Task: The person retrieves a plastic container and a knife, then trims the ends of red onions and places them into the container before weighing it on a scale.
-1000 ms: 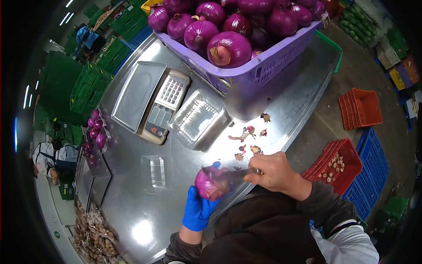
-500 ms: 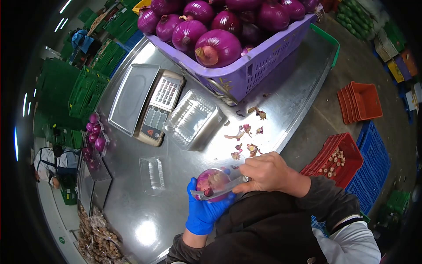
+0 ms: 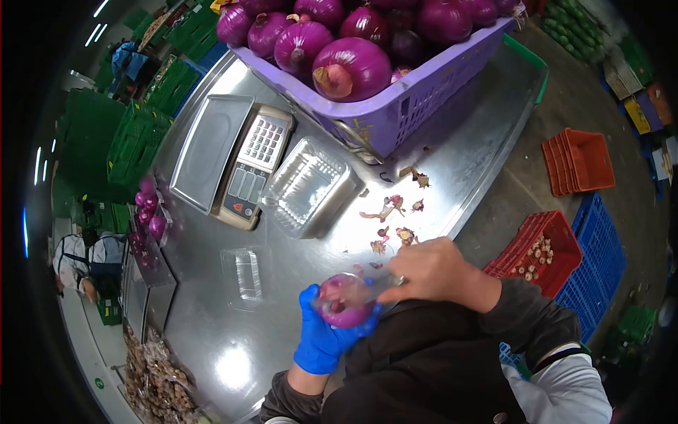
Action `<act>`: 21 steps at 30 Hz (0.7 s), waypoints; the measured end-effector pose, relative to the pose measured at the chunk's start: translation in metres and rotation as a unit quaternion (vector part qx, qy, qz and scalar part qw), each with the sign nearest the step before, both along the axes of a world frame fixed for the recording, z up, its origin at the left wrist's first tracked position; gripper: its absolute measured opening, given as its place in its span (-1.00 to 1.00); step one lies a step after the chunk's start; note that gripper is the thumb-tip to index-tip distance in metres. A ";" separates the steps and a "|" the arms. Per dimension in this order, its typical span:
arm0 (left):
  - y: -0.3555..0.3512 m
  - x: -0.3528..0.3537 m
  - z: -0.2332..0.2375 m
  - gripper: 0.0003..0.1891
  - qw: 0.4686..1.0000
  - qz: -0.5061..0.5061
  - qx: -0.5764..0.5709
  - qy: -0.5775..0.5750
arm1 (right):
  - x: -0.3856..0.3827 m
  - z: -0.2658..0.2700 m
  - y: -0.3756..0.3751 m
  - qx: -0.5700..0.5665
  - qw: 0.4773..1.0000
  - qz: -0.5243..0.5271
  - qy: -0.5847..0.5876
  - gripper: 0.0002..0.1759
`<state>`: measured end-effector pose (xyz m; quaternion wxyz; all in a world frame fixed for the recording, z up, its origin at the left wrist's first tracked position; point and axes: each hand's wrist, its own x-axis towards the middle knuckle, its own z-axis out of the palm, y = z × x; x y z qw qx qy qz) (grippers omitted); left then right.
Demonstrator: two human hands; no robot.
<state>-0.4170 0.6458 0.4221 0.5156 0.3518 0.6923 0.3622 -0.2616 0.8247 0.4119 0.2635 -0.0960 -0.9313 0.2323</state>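
Observation:
My left hand [image 3: 318, 345], in a blue glove, cups a red onion [image 3: 348, 315] from below near the table's front edge. In my bare right hand [image 3: 429, 268] is a knife [image 3: 381, 287], its blade blurred by motion and lying across the top of the onion. A dark spot shows on the onion's upper side. Just beyond my hands, onion trimmings [image 3: 395, 205] are scattered on the metal table [image 3: 205, 290]. To their left stand a stack of clear plastic trays [image 3: 307, 187] and a single clear tray [image 3: 246, 278].
A purple crate [image 3: 438, 106] heaped with red onions stands at the back. Left of the trays is a weighing scale [image 3: 251, 162]. Red crates [image 3: 544, 247] stand on the floor at right. At far left are a person [image 3: 88, 261] and bagged brown produce [image 3: 159, 371].
The knife blade has swept back across the onion and now blurs. The onion is turned slightly in my left hand, and the view has shifted a little.

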 end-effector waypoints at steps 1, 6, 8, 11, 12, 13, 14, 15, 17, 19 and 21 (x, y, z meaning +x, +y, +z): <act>-0.004 -0.006 -0.006 -0.21 0.906 0.173 0.004 -0.386 | 0.010 -0.020 0.006 -0.001 1.000 0.004 -0.003 -0.50; -0.010 -0.012 -0.010 -0.15 0.692 0.398 0.015 -0.602 | 0.032 -0.045 0.007 -0.223 0.949 -0.150 -0.162 -0.81; -0.002 -0.012 -0.019 -0.18 0.671 0.360 0.056 -0.646 | 0.013 -0.038 -0.004 -0.258 0.958 -0.108 -0.066 -0.84; -0.005 -0.002 -0.016 -0.25 0.753 0.391 0.119 -0.516 | -0.013 0.008 -0.017 -0.325 0.941 -0.084 -0.046 -0.71; -0.003 0.001 -0.015 -0.25 0.754 0.388 0.119 -0.517 | -0.015 0.012 -0.023 -0.297 0.952 -0.062 -0.032 -0.66; -0.001 0.005 -0.013 -0.23 0.790 0.386 0.161 -0.450 | -0.016 0.014 -0.026 -0.268 0.962 -0.038 -0.019 -0.60; 0.000 0.007 -0.010 -0.21 0.819 0.381 0.203 -0.379 | -0.014 0.012 -0.027 -0.266 0.963 -0.038 -0.019 -0.60; 0.002 0.009 -0.004 -0.13 0.834 0.369 0.218 -0.347 | -0.011 0.008 -0.027 -0.208 0.977 -0.031 -0.034 -0.56; 0.002 0.012 -0.001 -0.10 0.843 0.375 0.225 -0.312 | -0.009 0.003 -0.029 -0.151 0.987 -0.023 -0.050 -0.53; 0.002 0.015 0.000 -0.07 0.852 0.380 0.232 -0.277 | -0.010 0.002 -0.028 -0.090 0.995 -0.016 -0.046 -0.56; 0.000 0.017 0.002 -0.02 0.862 0.381 0.236 -0.237 | -0.011 0.004 -0.027 -0.086 0.995 -0.035 -0.049 -0.58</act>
